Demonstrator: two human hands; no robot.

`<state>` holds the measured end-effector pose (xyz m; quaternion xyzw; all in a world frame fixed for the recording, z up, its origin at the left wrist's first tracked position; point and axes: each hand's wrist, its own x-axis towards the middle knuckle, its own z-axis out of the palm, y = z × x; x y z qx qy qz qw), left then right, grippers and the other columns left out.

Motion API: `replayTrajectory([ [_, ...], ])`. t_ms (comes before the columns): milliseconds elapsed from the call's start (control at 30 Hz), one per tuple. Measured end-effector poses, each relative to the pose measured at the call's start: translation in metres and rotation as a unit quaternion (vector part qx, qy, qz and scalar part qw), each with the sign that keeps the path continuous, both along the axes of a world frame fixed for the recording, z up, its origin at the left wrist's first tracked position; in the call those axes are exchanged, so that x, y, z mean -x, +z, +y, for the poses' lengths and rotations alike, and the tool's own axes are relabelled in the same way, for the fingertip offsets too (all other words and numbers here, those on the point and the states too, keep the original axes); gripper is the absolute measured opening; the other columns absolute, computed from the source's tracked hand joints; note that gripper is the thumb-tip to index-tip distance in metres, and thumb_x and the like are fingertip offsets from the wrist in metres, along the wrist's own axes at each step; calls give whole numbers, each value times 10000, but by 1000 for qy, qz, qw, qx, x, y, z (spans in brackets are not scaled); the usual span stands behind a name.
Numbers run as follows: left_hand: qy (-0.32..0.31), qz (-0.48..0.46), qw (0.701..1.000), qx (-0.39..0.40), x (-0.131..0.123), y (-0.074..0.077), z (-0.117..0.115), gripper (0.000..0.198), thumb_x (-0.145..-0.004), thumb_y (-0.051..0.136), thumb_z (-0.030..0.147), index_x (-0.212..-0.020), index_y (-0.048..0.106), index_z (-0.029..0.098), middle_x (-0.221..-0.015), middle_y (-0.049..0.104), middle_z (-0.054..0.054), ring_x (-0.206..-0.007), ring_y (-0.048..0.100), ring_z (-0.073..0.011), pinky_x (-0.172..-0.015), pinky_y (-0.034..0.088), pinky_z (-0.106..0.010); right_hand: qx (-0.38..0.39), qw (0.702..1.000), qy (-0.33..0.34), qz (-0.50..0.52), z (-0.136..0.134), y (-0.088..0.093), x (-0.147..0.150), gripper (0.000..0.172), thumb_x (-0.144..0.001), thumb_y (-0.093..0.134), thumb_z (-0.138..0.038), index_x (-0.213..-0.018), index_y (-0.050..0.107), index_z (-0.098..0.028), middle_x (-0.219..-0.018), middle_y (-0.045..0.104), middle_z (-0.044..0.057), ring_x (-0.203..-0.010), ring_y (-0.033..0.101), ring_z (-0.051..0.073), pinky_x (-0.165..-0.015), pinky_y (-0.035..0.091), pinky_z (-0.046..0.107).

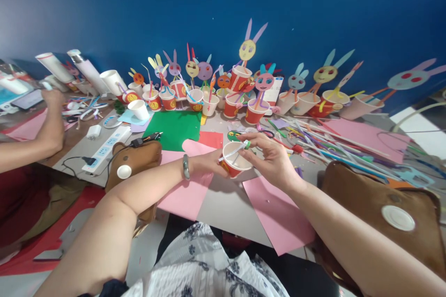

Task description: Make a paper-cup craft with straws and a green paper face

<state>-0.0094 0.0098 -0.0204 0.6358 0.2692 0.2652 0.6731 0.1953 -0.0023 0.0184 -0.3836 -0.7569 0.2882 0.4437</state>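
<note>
My left hand [212, 163] is closed around the side of a red and white paper cup [234, 169], held tilted above the table with its mouth towards me. A thin whitish pipe cleaner [234, 151] crosses the cup's mouth and runs down inside. At the right side of the rim, my right hand [266, 155] pinches its upper end, where a small green bit shows by the fingertips. Pink paper sheets [190, 192] lie under my forearms. Just behind the cup are scissors [268, 133] and a small green piece with yellow marks [232, 135].
Paper cups with rabbit faces [257, 110] line the blue wall. Pipe cleaners [324, 141] are heaped at right. A green sheet [174, 125], a power strip [106, 148] and brown bags [379, 209] take up table space. A co-worker's arm [45, 130] reaches in from the left.
</note>
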Motion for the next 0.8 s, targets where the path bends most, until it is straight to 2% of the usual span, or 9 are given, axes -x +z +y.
replayTrajectory([
  [100, 17, -25, 999, 16, -2, 1, -1, 585, -652, 853, 267, -1185, 619, 197, -1023, 689, -59, -971, 649, -209, -903, 508, -370, 7, 1000, -17, 9, 6, -5, -1, 135, -872, 683, -362, -849, 712, -233, -1075, 747, 86, -995, 704, 250, -904, 543, 433],
  [167, 36, -25, 999, -5, -2, 2, 0, 619, -668, 867, 309, -1217, 605, 199, -1057, 686, -70, -1006, 648, -216, -933, 498, -374, 2, 999, -35, 15, 10, -8, -2, 142, -862, 690, -368, -837, 710, -230, -1020, 745, 77, -954, 701, 242, -875, 546, 418],
  [300, 78, -13, 992, -103, 1, 6, 5, 750, -641, 913, 321, -1279, 546, 178, -1247, 641, -125, -1171, 613, -249, -1005, 472, -372, -12, 998, -60, 6, 16, -14, -3, 137, -843, 696, -345, -783, 695, -222, -966, 742, 74, -925, 699, 242, -862, 545, 422],
  [367, 113, 8, 982, -148, 4, 12, 6, 762, -652, 915, 316, -1290, 524, 173, -1319, 613, -141, -1194, 603, -240, -1016, 469, -364, -25, 997, -67, 4, 17, -18, -2, 122, -833, 699, -326, -771, 688, -222, -984, 748, 85, -953, 703, 251, -884, 543, 437],
  [467, 165, 96, 963, -191, 10, 21, 8, 607, -698, 891, 342, -1178, 576, 144, -1208, 668, -129, -1052, 640, -199, -942, 497, -346, -47, 996, -79, 3, 17, -24, 1, 126, -832, 699, -323, -756, 678, -224, -1009, 753, 97, -995, 706, 265, -912, 539, 463],
  [533, 175, 128, 957, -190, 14, 24, 10, 453, -759, 843, 336, -1094, 611, 137, -1092, 702, -102, -965, 653, -172, -884, 511, -323, -57, 995, -86, 0, 18, -28, 2, 133, -836, 694, -326, -753, 674, -224, -1006, 754, 100, -997, 706, 267, -907, 541, 464],
  [633, 176, 132, 961, -164, 18, 25, 15, 290, -809, 781, 251, -1027, 630, 134, -1005, 718, -75, -906, 673, -144, -839, 523, -292, -71, 993, -96, -3, 18, -32, 3, 133, -837, 690, -320, -749, 665, -224, -990, 753, 96, -963, 708, 256, -876, 550, 447],
  [800, 158, 129, 970, -131, 20, 26, 18, 228, -782, 738, 110, -991, 649, 116, -986, 738, -84, -902, 706, -149, -813, 543, -273, -83, 991, -104, -7, 18, -33, 4, 130, -847, 673, -302, -746, 644, -225, -986, 746, 92, -933, 707, 242, -841, 555, 425],
])
